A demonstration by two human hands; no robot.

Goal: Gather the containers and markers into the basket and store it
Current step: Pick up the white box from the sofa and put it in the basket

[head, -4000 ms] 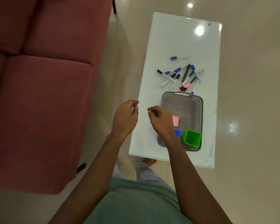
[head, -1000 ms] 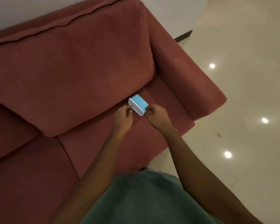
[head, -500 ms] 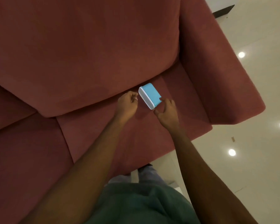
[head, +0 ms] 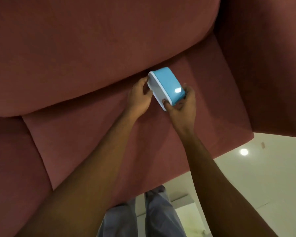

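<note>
A light blue container (head: pixel 168 82) with a white lid lies tilted on its side on the red sofa seat (head: pixel 109 142), against the back cushion. My left hand (head: pixel 139 98) grips its lid end from the left. My right hand (head: pixel 182 103) holds its near right corner, thumb on the white lid and fingers under the blue body. The basket and the markers are out of view.
The sofa's back cushion (head: pixel 92 48) fills the top of the view and its armrest (head: pixel 272 65) rises at the right. Pale tiled floor (head: pixel 263 185) lies beyond the seat's front edge. My legs (head: pixel 143 216) stand at the bottom.
I turned from the table to the sofa and leaned in. Both hands, half a second ago just touching the blue container, have closed on it.
</note>
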